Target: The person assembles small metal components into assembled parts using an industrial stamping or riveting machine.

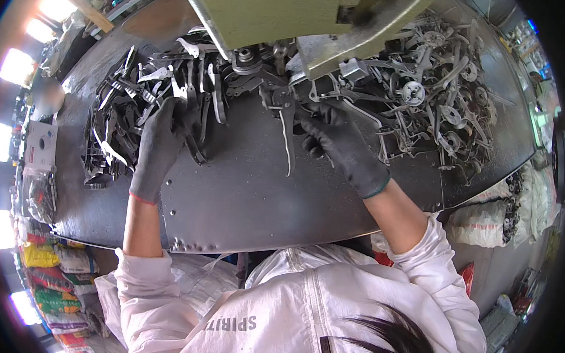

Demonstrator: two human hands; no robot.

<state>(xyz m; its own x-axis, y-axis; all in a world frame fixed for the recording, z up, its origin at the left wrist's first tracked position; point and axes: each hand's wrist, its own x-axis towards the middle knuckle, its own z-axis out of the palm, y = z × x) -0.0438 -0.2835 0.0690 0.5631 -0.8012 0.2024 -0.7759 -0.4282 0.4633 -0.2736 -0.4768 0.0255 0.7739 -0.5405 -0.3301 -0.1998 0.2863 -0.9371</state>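
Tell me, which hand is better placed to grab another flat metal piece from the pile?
Probably the left hand: it rests on the pile of flat pieces, while the right hand already holds a long part.

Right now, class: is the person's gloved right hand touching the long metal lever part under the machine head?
Touching. The head view shows the right hand with its gloved fingers closed around the upper end of the metal lever part, no gap between them.

Bright lamps blew out along the left rim; the dark surface gleamed softly, and fisheye distortion bent the edges.
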